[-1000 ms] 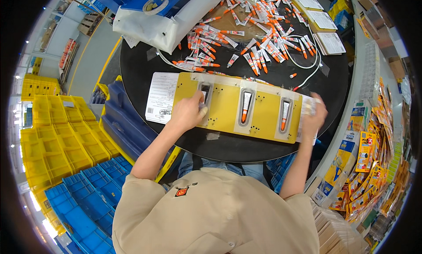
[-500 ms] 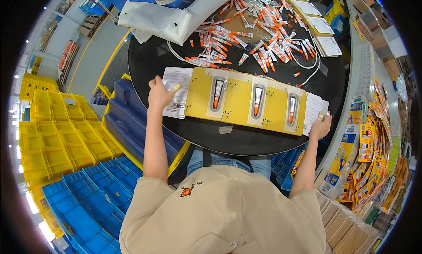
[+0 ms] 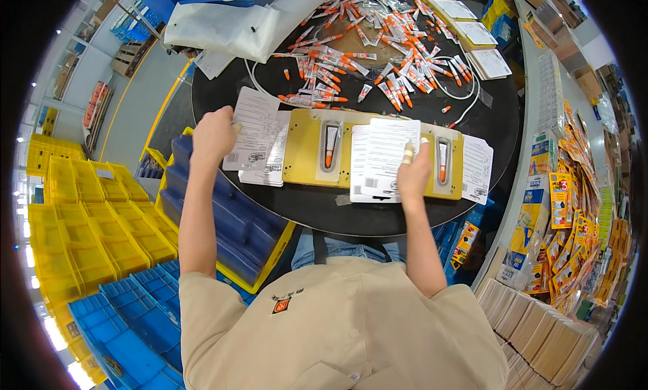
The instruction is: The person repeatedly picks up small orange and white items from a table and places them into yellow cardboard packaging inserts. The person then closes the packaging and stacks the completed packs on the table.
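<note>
My left hand (image 3: pixel 214 135) is closed on a white printed card (image 3: pixel 251 123), held tilted off the left end of a yellow fixture board (image 3: pixel 300 167). More printed cards (image 3: pixel 262 177) lie beneath it. My right hand (image 3: pixel 414 173) grips a few white cards (image 3: pixel 386 150) over the middle of the board, hiding what sits there. Two clear blister shells remain visible, each with a small orange-capped tube: the left tube (image 3: pixel 331 147) and the right tube (image 3: pixel 442 162). At the board's right end rest other printed cards (image 3: pixel 476 169).
A heap of loose orange-capped tubes (image 3: pixel 398 49) covers the far part of the round black table (image 3: pixel 270 200). A white cord (image 3: pixel 467 113) curves beside it. Yellow crates (image 3: pixel 94 221) and blue crates (image 3: pixel 135 316) stand at left; stacked cardboard (image 3: pixel 540 322) and packaged goods (image 3: pixel 563 248) at right.
My right hand has come from the board's right end to its middle with cards, covering the middle shell. My left hand has drawn left, lifting a card off the others.
</note>
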`<state>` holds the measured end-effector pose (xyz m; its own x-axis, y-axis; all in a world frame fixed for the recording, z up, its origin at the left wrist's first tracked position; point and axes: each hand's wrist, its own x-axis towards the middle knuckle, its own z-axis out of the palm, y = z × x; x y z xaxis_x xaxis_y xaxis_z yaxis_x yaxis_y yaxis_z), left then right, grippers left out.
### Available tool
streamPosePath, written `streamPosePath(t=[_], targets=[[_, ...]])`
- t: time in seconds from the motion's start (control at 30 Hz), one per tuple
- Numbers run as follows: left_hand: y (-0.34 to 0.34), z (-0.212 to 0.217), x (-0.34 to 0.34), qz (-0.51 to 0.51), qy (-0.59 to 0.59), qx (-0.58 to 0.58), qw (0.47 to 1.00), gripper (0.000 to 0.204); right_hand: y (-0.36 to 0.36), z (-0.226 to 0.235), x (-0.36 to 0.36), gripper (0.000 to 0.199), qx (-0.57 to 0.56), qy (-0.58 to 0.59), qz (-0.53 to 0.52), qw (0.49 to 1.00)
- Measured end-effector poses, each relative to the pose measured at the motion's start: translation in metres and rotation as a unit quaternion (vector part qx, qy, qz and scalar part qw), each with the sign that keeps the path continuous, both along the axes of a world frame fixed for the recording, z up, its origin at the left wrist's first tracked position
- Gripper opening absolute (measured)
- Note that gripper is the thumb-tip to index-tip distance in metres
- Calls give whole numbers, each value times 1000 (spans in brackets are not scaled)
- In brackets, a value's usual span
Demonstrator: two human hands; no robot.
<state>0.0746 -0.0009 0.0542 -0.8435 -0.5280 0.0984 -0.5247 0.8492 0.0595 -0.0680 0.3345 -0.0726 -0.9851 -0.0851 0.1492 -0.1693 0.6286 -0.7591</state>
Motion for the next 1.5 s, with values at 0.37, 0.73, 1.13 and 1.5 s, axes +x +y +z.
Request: streamPosePath(t=[0.37, 0.73, 1.13, 1.5], targets=[[99, -85, -26, -118, 33, 109, 986, 65, 82, -3, -23, 48, 288, 95, 25, 953], [138, -60, -75, -51, -133, 157, 977, 76, 225, -77, -190, 66, 180, -140, -293, 928], [148, -111, -81, -356, -135, 108, 918, 81, 257, -135, -150, 77, 43, -130, -361, 923], [81, -47, -73, -219, 142, 229, 938, 46, 119, -50, 127, 47, -245, -585, 46, 772]])
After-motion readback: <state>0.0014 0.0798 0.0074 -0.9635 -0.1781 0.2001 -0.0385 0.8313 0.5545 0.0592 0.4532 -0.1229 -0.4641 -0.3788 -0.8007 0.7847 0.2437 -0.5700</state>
